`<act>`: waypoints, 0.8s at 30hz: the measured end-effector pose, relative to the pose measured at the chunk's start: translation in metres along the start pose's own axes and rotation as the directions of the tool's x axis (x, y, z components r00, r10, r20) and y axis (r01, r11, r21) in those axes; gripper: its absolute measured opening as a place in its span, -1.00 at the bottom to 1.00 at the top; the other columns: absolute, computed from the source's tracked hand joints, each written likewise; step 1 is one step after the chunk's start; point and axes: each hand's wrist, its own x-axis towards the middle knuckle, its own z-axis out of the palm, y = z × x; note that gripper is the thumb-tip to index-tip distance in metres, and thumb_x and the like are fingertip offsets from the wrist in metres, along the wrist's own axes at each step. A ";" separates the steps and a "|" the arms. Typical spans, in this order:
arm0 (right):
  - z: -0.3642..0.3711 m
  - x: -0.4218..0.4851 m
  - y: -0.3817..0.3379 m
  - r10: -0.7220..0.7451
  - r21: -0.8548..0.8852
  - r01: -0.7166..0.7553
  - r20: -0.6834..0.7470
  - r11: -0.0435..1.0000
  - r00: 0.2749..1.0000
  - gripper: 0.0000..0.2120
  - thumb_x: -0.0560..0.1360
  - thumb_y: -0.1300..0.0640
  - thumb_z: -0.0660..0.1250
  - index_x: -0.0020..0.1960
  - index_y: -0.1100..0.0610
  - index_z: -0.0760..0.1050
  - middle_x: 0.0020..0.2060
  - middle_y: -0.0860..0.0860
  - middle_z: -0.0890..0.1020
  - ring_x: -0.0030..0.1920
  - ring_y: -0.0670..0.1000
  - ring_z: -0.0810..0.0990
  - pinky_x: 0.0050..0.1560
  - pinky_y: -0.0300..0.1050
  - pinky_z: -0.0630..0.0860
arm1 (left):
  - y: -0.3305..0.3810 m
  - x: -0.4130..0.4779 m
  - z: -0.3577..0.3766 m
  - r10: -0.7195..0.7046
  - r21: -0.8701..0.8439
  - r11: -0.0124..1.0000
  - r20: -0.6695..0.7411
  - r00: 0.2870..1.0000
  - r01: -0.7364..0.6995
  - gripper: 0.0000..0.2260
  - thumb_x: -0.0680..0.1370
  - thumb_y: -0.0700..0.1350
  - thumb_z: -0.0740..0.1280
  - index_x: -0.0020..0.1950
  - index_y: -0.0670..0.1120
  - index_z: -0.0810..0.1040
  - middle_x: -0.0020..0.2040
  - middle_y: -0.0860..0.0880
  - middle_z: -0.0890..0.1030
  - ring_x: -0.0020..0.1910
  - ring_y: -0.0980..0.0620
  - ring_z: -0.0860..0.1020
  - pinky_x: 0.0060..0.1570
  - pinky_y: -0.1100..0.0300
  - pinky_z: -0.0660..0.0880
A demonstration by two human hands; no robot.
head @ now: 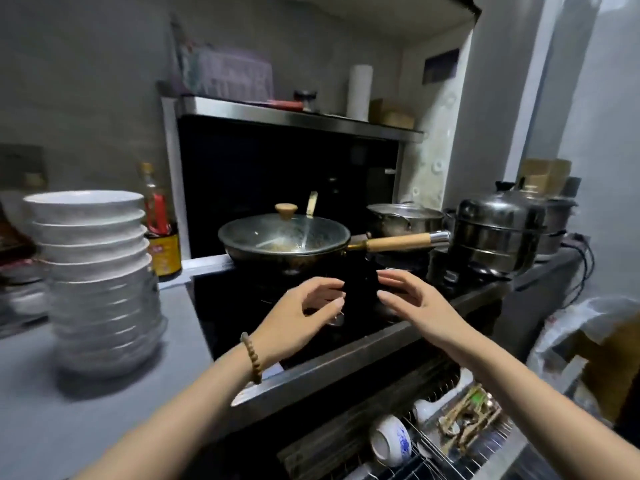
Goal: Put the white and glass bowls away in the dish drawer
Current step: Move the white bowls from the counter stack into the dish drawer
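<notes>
White bowls point(100, 282): tall stack on the counter, left of frame; lower ones blurred, maybe glass. Heavy together, slick, breakable, so I'd take a few, palms under the base. Left hand point(304, 313) and right hand point(415, 303) hover mid-frame, fingers loosely spread, empty. Dish drawer point(446, 459) open, lower right.

Two bare forearms, no sleeves, brown beaded bracelet point(251, 358) on left wrist

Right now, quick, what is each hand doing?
Left hand: fingers curved, cannot tell if it holds anything.
Right hand: fingers curved, cannot tell either.
</notes>
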 end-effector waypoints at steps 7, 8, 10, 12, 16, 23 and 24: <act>0.078 0.046 -0.087 -0.195 0.017 0.194 0.148 0.981 0.970 -0.63 0.49 0.06 0.36 0.28 -0.04 0.45 0.27 -0.07 0.54 0.24 -0.10 0.55 0.32 -0.03 0.45 | 0.058 -0.033 -0.117 0.164 0.213 0.970 -0.223 0.961 -0.116 -0.73 0.52 0.00 0.32 0.21 0.11 0.48 0.09 0.15 0.62 0.10 0.27 0.55 0.09 0.36 0.47; 0.090 0.052 -0.097 -0.221 0.018 0.221 0.164 0.975 0.961 -0.63 0.49 0.06 0.37 0.28 -0.03 0.45 0.26 -0.07 0.54 0.25 -0.10 0.54 0.32 -0.05 0.44 | 0.063 -0.038 -0.132 0.175 0.249 0.962 -0.250 0.952 -0.112 -0.73 0.51 0.00 0.32 0.21 0.12 0.47 0.09 0.16 0.61 0.11 0.26 0.54 0.11 0.32 0.47; 0.113 0.065 -0.118 -0.262 0.026 0.262 0.189 0.965 0.946 -0.63 0.48 0.03 0.37 0.28 -0.07 0.44 0.25 -0.11 0.54 0.18 -0.18 0.56 0.24 -0.23 0.47 | 0.073 -0.049 -0.162 0.203 0.317 0.943 -0.300 0.932 -0.103 -0.71 0.50 0.01 0.33 0.21 0.12 0.47 0.09 0.18 0.60 0.13 0.24 0.53 0.14 0.27 0.47; 0.137 0.077 -0.137 -0.303 0.035 0.303 0.209 0.952 0.930 -0.60 0.48 0.01 0.37 0.30 -0.08 0.43 0.21 -0.16 0.53 0.09 -0.30 0.55 0.07 -0.47 0.46 | 0.079 -0.060 -0.193 0.215 0.348 0.933 -0.348 0.912 -0.088 -0.72 0.50 0.03 0.34 0.21 0.13 0.48 0.09 0.18 0.61 0.14 0.23 0.53 0.13 0.26 0.48; 0.180 0.099 -0.167 -0.353 0.118 0.333 0.276 0.936 0.894 -0.55 0.49 0.05 0.36 0.35 -0.01 0.39 0.30 -0.10 0.48 0.15 -0.20 0.56 0.07 -0.44 0.48 | 0.080 -0.081 -0.249 0.208 0.374 0.927 -0.448 0.869 -0.029 -0.72 0.47 0.11 0.34 0.17 0.16 0.49 0.10 0.19 0.61 0.15 0.24 0.53 0.16 0.22 0.50; 0.230 0.131 -0.191 -0.389 0.196 0.340 0.352 0.920 0.851 -0.57 0.45 0.01 0.41 0.28 -0.13 0.39 0.32 -0.13 0.46 0.30 -0.05 0.49 0.31 -0.06 0.44 | 0.039 -0.099 -0.306 0.012 0.312 0.926 -0.587 0.809 0.213 -0.50 0.36 0.21 0.33 0.25 0.05 0.47 0.21 0.10 0.55 0.21 0.16 0.49 0.28 0.05 0.44; 0.235 0.135 -0.191 -0.387 0.193 0.338 0.356 0.921 0.851 -0.56 0.44 -0.01 0.41 0.28 -0.10 0.41 0.31 -0.13 0.47 0.30 -0.05 0.48 0.30 -0.08 0.44 | 0.033 -0.098 -0.308 -0.024 0.291 0.926 -0.593 0.805 0.242 -0.46 0.35 0.22 0.33 0.28 0.03 0.45 0.24 0.08 0.54 0.23 0.15 0.48 0.28 0.07 0.43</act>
